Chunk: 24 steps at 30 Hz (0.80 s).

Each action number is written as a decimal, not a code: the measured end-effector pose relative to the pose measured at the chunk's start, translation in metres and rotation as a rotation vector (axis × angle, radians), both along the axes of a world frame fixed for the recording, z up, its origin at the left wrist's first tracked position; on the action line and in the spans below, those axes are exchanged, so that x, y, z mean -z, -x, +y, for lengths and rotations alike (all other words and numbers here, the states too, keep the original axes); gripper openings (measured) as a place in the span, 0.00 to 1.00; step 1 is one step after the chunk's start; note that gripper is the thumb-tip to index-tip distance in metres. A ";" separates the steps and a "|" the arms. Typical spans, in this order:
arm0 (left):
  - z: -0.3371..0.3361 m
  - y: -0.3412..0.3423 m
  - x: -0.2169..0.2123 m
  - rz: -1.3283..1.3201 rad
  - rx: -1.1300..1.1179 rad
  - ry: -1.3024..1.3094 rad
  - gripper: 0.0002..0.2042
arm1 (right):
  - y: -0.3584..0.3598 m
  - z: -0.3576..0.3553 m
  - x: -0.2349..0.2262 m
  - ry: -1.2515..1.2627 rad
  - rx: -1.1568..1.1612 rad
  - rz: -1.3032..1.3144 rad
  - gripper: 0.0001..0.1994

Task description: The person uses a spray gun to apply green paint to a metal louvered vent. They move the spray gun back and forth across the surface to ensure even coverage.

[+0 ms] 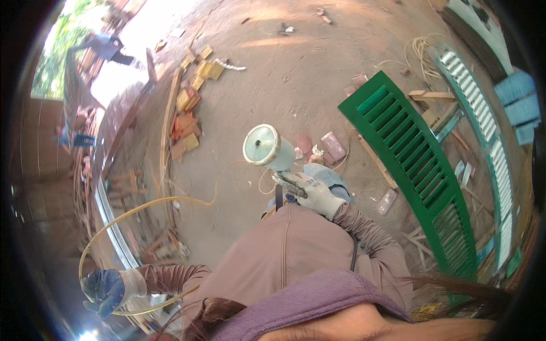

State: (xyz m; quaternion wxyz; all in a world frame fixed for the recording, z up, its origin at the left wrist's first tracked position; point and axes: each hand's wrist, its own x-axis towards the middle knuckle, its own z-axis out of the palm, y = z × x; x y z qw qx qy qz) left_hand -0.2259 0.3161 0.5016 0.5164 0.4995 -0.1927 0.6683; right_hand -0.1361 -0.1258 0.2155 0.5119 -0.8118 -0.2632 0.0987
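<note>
Purple scarf [318, 301] and my brown jacket [290, 244] fill the near edge; everything else lies below on the dirt floor [284, 74].

Green louvred shutter [415, 176] stands off to my right on wooden trestles, a second pale shutter [478, 131] beyond it. Not touched by either hand.

Yellow air hose [142, 206] loops in a wide arc from my left side across the floor toward the gun. Looks soft but springy; I judge it will drag and tug if left loose.

Spray gun [278, 162] sits in front of my chest, its round cream cup [261, 145] uppermost. My right hand [315, 193], in a white glove, is clamped round the metal grip under the cup. With paint in the cup it should be top-heavy, and the body rigid and slick under a glove. Best held at the grip, upright, never by the cup.

My left hand [105, 290], in a blue glove, is out low to the left with fingers curled about the hose loop; I cannot tell how firmly it grips.

Scraps of yellow and reddish wood [190, 122] lie scattered well away.
</note>
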 end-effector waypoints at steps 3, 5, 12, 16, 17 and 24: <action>0.002 -0.101 -0.007 0.038 0.013 -0.004 0.29 | -0.063 0.009 -0.003 -0.082 0.128 -0.018 0.28; 0.005 -0.167 -0.009 0.069 0.033 -0.002 0.29 | -0.106 0.009 -0.013 -0.044 0.117 0.142 0.26; -0.009 -0.401 -0.011 0.131 0.169 -0.043 0.30 | -0.226 0.008 0.002 -0.241 0.501 0.104 0.27; -0.015 -0.539 -0.005 0.147 0.269 -0.058 0.30 | -0.305 0.010 0.014 -0.324 0.743 0.079 0.24; -0.018 -0.575 -0.004 0.152 0.307 -0.057 0.30 | -0.328 0.008 0.011 -0.377 0.769 0.110 0.22; -0.088 -0.829 0.006 0.209 0.584 -0.085 0.31 | -0.441 -0.011 -0.021 -0.232 1.170 0.078 0.21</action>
